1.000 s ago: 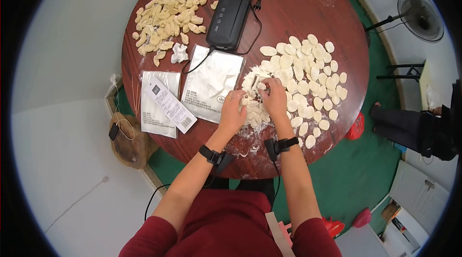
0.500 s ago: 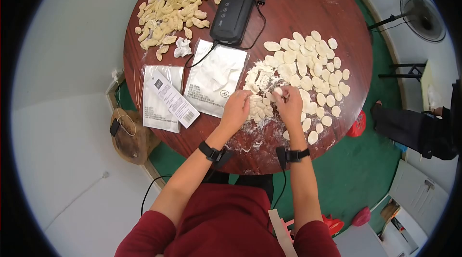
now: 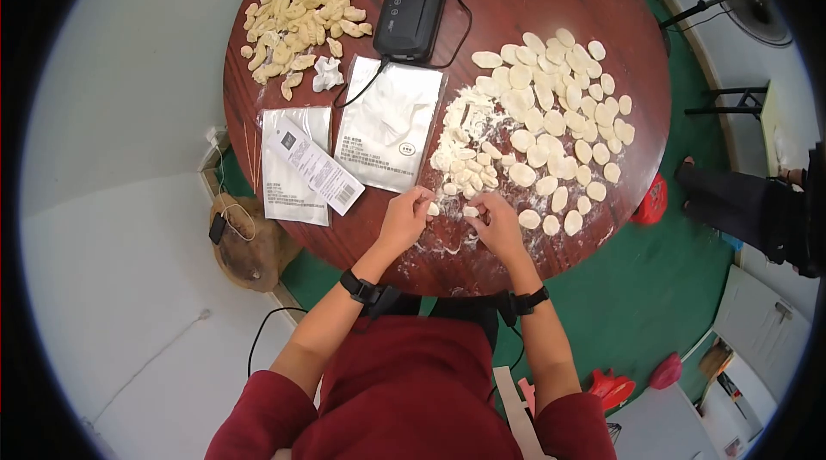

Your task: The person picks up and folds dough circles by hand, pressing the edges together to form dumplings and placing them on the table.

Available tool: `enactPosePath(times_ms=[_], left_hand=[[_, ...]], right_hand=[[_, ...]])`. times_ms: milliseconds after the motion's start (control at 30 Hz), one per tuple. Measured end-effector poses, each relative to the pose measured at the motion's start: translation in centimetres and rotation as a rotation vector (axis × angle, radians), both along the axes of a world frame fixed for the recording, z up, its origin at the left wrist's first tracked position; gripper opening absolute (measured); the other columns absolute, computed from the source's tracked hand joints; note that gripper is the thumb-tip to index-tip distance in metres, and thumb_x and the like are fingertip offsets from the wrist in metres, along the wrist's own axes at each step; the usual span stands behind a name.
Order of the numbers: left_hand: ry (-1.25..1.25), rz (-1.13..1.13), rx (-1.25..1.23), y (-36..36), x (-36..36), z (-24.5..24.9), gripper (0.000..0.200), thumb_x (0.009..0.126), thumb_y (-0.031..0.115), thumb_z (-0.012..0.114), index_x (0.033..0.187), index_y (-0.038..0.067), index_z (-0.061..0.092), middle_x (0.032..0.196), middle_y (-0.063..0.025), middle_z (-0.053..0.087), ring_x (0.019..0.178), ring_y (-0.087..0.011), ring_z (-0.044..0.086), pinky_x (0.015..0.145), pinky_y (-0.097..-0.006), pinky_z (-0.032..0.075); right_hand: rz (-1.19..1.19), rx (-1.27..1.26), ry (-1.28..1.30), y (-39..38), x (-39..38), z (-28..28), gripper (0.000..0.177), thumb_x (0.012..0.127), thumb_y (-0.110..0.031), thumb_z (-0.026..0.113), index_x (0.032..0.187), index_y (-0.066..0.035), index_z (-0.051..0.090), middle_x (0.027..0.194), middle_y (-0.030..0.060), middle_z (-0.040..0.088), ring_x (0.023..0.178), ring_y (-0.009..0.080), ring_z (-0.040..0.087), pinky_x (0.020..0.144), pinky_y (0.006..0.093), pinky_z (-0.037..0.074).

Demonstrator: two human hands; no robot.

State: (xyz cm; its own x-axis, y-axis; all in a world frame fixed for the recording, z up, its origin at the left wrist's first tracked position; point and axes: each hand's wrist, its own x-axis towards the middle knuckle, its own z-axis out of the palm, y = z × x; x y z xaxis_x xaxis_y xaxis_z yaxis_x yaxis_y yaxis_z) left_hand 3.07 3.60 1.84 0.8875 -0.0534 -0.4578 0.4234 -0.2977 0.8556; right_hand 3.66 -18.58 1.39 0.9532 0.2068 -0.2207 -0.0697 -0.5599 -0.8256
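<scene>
Two half-curled hands (image 3: pixel 406 221) (image 3: pixel 499 226) apparently pinch dough pieces (image 3: pixel 434 209) (image 3: pixel 470 211) (both small).

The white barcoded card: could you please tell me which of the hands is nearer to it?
Left. The left hand is to the right of the white barcoded card, apart from it; the right hand is farther right, beyond the left hand.

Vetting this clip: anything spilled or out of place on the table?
Crumpled white paper lies beside the shaped dough, looking like litter near food. Loose flour is scattered beside the dough discs, perhaps deliberate dusting.
</scene>
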Motion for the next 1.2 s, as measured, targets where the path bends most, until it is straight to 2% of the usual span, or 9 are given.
enactPosePath(times_ms=[167,267,400,433,567,667,767,1000,1200], left_hand=[[-0.224,-0.111,0.144,-0.1,-2.1,-0.8,0.013,0.088,0.0,0.06,0.099,0.0,0.065,0.09,-0.0192,0.067,0.087,-0.0388,0.066,0.078,-0.0427,0.052],[-0.292,-0.159,0.124,-0.7,-2.3,-1.4,0.007,0.088,0.001,0.061,0.095,0.0,0.063,0.086,-0.0179,0.065,0.086,-0.0382,0.064,0.077,-0.0439,0.051],[-0.318,-0.138,0.25,-0.8,-2.4,-1.0,0.009,0.086,0.002,0.065,0.095,0.003,0.063,0.097,-0.0163,0.062,0.093,-0.039,0.063,0.079,-0.0456,0.052],[-0.332,-0.15,0.249,-0.6,-2.4,-1.2,0.013,0.086,0.003,0.067,0.098,0.004,0.063,0.101,-0.0157,0.06,0.094,-0.0399,0.063,0.08,-0.0461,0.052],[-0.432,-0.147,0.31,0.0,-2.8,-1.3,0.016,0.085,0.001,0.07,0.101,0.001,0.066,0.098,-0.0147,0.061,0.089,-0.0361,0.064,0.079,-0.0421,0.052],[-0.331,-0.191,0.272,-0.1,-3.2,-0.5,0.024,0.084,0.002,0.071,0.107,0.002,0.064,0.106,-0.0153,0.06,0.096,-0.0382,0.062,0.082,-0.0431,0.051],[-0.433,-0.272,0.305,-0.6,-3.5,0.0,0.031,0.082,0.002,0.073,0.11,0.003,0.06,0.111,-0.0157,0.056,0.099,-0.0389,0.06,0.083,-0.0444,0.051],[-0.497,-0.316,0.337,-1.1,-3.7,-1.1,0.031,0.08,-0.003,0.07,0.107,0.004,0.058,0.108,-0.0164,0.054,0.106,-0.0407,0.057,0.086,-0.0476,0.05],[-0.439,-0.406,0.386,-0.7,-3.4,1.0,0.032,0.082,0.002,0.069,0.113,0.005,0.059,0.113,-0.0155,0.053,0.109,-0.0388,0.054,0.091,-0.0468,0.048]], right_hand=[[0.025,0.011,-0.022,-0.6,-0.5,0.4,0.045,0.068,0.012,0.073,0.106,-0.007,0.059,0.106,0.0139,0.055,0.1,0.0358,0.059,0.085,0.0406,0.05],[0.018,-0.041,-0.111,-1.5,-0.8,1.1,0.043,0.069,0.012,0.073,0.107,-0.006,0.061,0.109,0.0132,0.058,0.101,0.0319,0.062,0.084,0.0391,0.051],[0.046,-0.037,-0.014,-2.2,-1.2,2.7,0.054,0.068,0.016,0.071,0.116,-0.007,0.061,0.116,0.0143,0.057,0.11,0.0378,0.059,0.091,0.04,0.053],[0.013,0.015,0.066,-2.2,-1.3,3.4,0.055,0.07,0.017,0.071,0.119,-0.008,0.062,0.118,0.0136,0.058,0.111,0.0343,0.061,0.087,0.0373,0.057],[0.023,-0.073,-0.005,-3.3,-2.0,2.4,0.051,0.071,0.014,0.076,0.116,-0.007,0.064,0.115,0.0101,0.061,0.101,0.0265,0.066,0.08,0.0327,0.061],[0.004,-0.106,0.057,-3.0,-2.4,2.2,0.046,0.072,0.01,0.077,0.112,-0.007,0.064,0.108,0.0113,0.06,0.093,0.0297,0.066,0.074,0.0365,0.057],[-0.01,-0.104,-0.029,-2.7,-3.2,0.6,0.037,0.073,0.008,0.077,0.105,-0.006,0.064,0.102,0.0113,0.061,0.086,0.0296,0.066,0.07,0.0362,0.055],[0.077,-0.212,0.003,-3.1,-5.0,0.9,0.024,0.077,-0.002,0.077,0.097,-0.004,0.064,0.094,0.0122,0.062,0.084,0.0324,0.064,0.069,0.0404,0.053],[-0.002,-0.214,-0.263,-2.6,-4.3,2.4,0.022,0.083,-0.01,0.076,0.102,-0.004,0.067,0.096,0.0137,0.063,0.091,0.0357,0.062,0.079,0.045,0.05]])
